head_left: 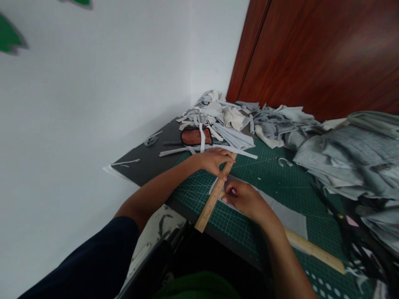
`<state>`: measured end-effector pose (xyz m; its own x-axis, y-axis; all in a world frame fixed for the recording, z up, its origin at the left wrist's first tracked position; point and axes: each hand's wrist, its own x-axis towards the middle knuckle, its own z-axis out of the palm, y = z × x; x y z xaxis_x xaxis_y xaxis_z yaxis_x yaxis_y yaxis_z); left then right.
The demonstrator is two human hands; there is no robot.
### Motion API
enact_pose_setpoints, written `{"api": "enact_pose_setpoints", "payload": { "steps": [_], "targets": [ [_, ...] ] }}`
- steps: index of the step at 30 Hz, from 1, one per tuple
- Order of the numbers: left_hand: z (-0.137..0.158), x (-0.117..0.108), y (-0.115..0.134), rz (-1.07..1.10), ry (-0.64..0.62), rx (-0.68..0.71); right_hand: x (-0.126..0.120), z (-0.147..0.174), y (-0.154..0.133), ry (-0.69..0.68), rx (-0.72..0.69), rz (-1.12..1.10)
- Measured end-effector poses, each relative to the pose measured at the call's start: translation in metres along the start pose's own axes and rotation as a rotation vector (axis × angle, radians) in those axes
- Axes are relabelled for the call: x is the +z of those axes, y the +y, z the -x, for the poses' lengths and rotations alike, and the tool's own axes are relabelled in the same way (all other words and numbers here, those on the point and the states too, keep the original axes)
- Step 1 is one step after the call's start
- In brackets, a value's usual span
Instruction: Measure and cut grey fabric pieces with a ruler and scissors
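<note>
My left hand [215, 160] lies spread over a wooden ruler [207, 205], thumb and fingertips pressing on its upper part. This ruler slants across a grey piece of fabric [280, 209], and its lower end sticks out past the table's front edge. My right hand [245, 198] is closed in a pinch just right of the ruler, over the fabric's near end; anything between its fingertips is hidden. Beneath my right forearm, a second wooden ruler [318, 251] lies lengthwise along the fabric. Both rest on a green cutting mat [193, 182].
Fabric scraps [218, 112] heap at the back, beside a brown dark-edged pad [195, 136]. A large pile of grey cloth [336, 153] sits at the right, with black-handled scissors [341, 220] nearby. A white wall [124, 74] borders the dark table [134, 166] at left.
</note>
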<state>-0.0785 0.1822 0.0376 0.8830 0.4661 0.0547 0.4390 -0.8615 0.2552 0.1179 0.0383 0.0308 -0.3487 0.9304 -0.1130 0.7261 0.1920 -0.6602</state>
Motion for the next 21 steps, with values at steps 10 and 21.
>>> {"api": "enact_pose_setpoints", "payload": {
  "steps": [10,21],
  "targets": [
    [0.0,0.0,0.0,-0.002,-0.005,0.012,-0.003,0.002,0.001,0.012,-0.093,-0.285],
    [-0.004,0.0,-0.005,0.029,0.017,0.009,0.004,-0.019,0.008,0.22,-0.153,-0.494]
  ]
}}
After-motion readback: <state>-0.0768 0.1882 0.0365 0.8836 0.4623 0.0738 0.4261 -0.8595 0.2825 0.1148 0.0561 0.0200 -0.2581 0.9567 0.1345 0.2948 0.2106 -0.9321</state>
